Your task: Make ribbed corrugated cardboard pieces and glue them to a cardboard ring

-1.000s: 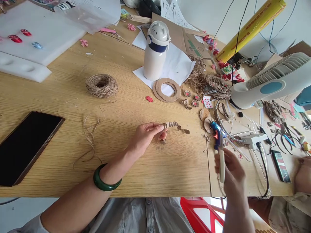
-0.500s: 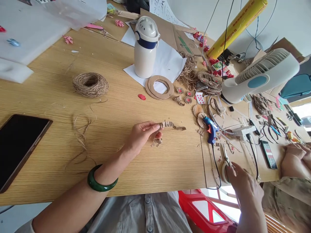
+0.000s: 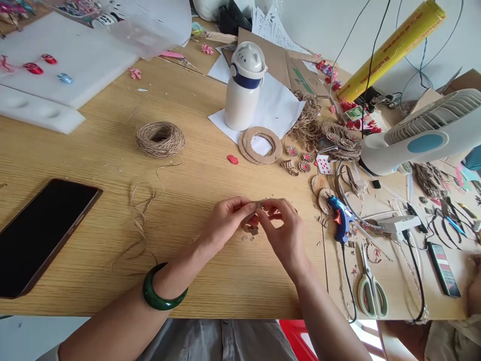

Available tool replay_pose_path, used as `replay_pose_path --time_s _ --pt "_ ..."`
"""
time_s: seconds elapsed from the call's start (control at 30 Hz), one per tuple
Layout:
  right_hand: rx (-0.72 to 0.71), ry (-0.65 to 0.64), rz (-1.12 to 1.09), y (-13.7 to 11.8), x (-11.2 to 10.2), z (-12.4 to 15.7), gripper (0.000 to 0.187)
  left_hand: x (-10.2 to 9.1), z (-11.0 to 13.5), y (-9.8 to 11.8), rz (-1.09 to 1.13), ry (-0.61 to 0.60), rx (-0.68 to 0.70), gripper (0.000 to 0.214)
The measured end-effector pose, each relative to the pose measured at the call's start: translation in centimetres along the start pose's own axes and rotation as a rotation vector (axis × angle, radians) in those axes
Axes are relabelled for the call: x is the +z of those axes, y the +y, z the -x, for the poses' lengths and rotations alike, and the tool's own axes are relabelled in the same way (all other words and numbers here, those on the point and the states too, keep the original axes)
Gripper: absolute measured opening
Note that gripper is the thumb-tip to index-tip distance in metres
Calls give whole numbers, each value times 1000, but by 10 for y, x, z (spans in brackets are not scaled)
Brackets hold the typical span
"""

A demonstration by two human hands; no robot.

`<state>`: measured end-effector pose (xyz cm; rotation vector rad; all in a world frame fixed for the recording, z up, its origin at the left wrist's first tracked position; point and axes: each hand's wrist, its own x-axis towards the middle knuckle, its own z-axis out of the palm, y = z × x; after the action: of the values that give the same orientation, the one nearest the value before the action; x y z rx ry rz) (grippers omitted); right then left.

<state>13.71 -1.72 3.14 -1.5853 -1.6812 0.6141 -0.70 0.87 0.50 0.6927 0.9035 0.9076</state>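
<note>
Two bare hands, the left hand (image 3: 227,220) and the right hand (image 3: 282,234), close together below a white, navy-banded insulated bottle (image 3: 243,95), just above the near edge of a pale wood-grain table (image 3: 263,293). Fingertips (image 3: 248,206) of both hands pinched onto a small strip of ridged brown corrugated cardboard (image 3: 259,204), mostly hidden behind the fingers, with the remaining fingers curled loosely. Rough torn cardboard scraps (image 3: 250,230) just under the hands, almost touching the left palm. Smooth, glossy green bangle (image 3: 163,288) around the left wrist.

Left of the bottle, a rounded ball of coarse jute twine (image 3: 161,139), a loose twine tangle (image 3: 141,210) and a black smartphone (image 3: 45,235) near the table's edge. Directly below the bottle, a flat cardboard ring (image 3: 260,145) on white paper. Right of the bottle, a blue-and-red hot glue gun (image 3: 340,218) lying on its side, well apart from the right hand, then green-handled scissors (image 3: 370,291) near the table's edge. Farther right, a white plastic fan (image 3: 421,133).
</note>
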Motion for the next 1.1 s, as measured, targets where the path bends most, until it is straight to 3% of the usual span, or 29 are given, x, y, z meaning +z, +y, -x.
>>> replay_pose_path --time_s 0.2,0.37,0.5,0.6,0.7,0.8,0.87,0.93,1.03,1.1 --pt "65 -11 -161 15 1 -8 13 -1 -1 0 -117 30 13 32" --pt "175 -50 -364 30 6 -8 17 -3 -3 -3 -130 -46 20 29" --pt "257 -6 -495 39 4 -11 22 -5 -4 -5 -131 -50 6 29" --pt "306 129 -343 44 -8 -15 26 -4 -5 -5 -87 -4 5 28" --pt "311 302 82 50 -23 -18 31 -2 -5 -3 -31 23 -7 27" --pt "131 338 281 52 -31 -20 9 -1 -5 -1 -29 19 -20 26" --pt "-40 287 192 49 -29 -20 23 -2 -3 0 -77 -10 -17 26" --pt "-130 149 33 43 -23 -18 25 -4 -2 -1 -127 -42 -7 25" --pt "-139 -81 -150 36 -11 -13 10 -6 -1 -3 -179 -52 12 25" --pt "-80 -115 -209 33 -6 -9 5 -6 -1 -3 -228 -24 22 24"
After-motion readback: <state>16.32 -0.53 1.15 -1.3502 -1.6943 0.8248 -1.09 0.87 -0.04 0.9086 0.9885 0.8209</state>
